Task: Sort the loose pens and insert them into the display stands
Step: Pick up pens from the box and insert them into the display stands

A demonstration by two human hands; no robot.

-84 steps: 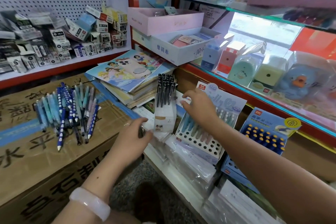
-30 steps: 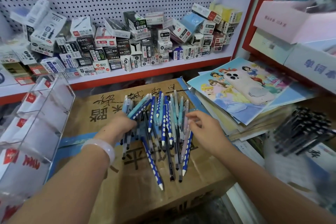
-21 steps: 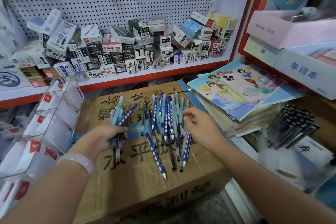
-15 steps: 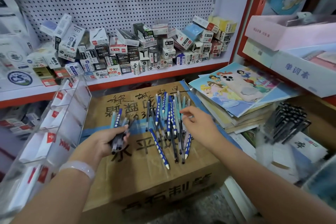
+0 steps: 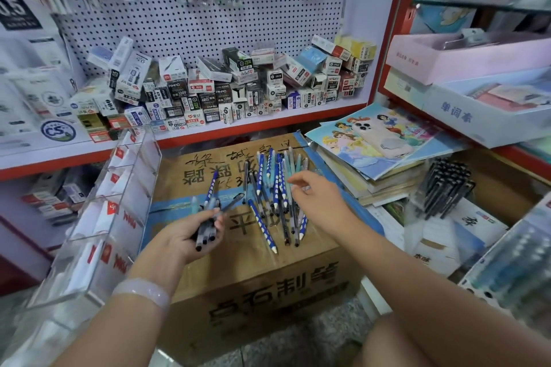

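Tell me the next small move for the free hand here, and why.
Probably lower the right hand onto the loose pens on the cardboard box and pinch one matching pen. The left hand already grips a bundle of pens, while the right hangs just above the pile with relaxed fingers, holding nothing, and many pens still lie unsorted.

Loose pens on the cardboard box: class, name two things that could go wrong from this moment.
The left hand grips a mixed bundle of pens loosely splayed; one might slip out. The loose pens lie criss-crossed near the cardboard box front edge, so the reaching right hand may knock some off.
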